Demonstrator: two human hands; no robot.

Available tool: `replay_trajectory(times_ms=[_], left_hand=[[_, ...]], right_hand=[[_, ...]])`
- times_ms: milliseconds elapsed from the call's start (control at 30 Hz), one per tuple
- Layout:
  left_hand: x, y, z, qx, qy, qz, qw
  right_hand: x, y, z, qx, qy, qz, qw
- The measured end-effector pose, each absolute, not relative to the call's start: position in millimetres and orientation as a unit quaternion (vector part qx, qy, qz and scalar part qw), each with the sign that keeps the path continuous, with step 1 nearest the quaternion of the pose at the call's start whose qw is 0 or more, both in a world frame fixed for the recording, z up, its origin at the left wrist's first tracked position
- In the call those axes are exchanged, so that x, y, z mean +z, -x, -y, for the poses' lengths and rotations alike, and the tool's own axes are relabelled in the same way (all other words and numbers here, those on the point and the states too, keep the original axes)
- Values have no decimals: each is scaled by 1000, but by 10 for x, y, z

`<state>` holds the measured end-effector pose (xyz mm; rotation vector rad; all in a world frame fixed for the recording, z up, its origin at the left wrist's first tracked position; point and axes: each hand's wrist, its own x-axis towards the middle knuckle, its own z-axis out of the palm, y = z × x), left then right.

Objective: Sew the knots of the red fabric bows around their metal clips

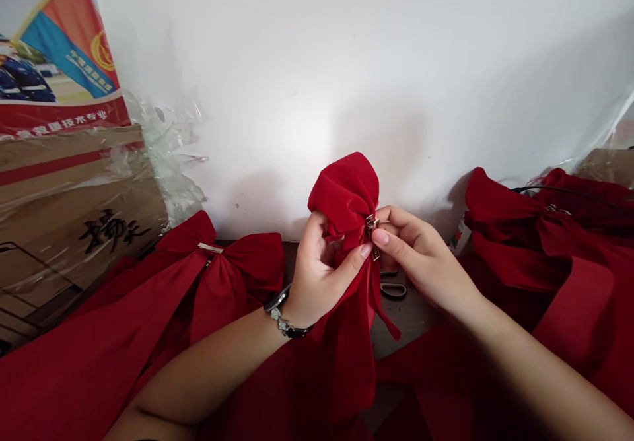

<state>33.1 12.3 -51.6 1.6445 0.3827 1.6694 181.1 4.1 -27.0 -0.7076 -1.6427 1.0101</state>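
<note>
A red velvet bow is held up in front of the white wall, its long tails hanging down. My left hand is closed around the bow's gathered middle, thumb pressed near the knot. At that middle sits a small metal hair clip. My right hand pinches the clip between thumb and fingers, at the right side of the bow. A narrow red strip dangles below the knot. Part of the bow is hidden behind my left fingers.
Another red bow with a metal clip lies at the left. More red bows are piled at the right. Scissors lie behind the held bow. A cardboard box stands at the left, with clear plastic wrap beside it.
</note>
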Motion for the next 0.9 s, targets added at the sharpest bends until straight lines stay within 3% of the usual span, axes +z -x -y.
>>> replay_trajectory(times_ms=[233,400,633,900], left_hand=[[-469,-293,-119,662,-642,-189,337],[-451,-251,-112,666,-643,-220,309],[-420,-242,-66,665,-631,-236,322],[-464,-224,-66,656,-651,-233,303]], right_hand=[[-246,-1925,-29,461,288,675,499],[-193,-1923,143,286,303,709,570],[-226,-1866,314,72,347,718,599],[-266,-1814,335,-109,375,724,569]])
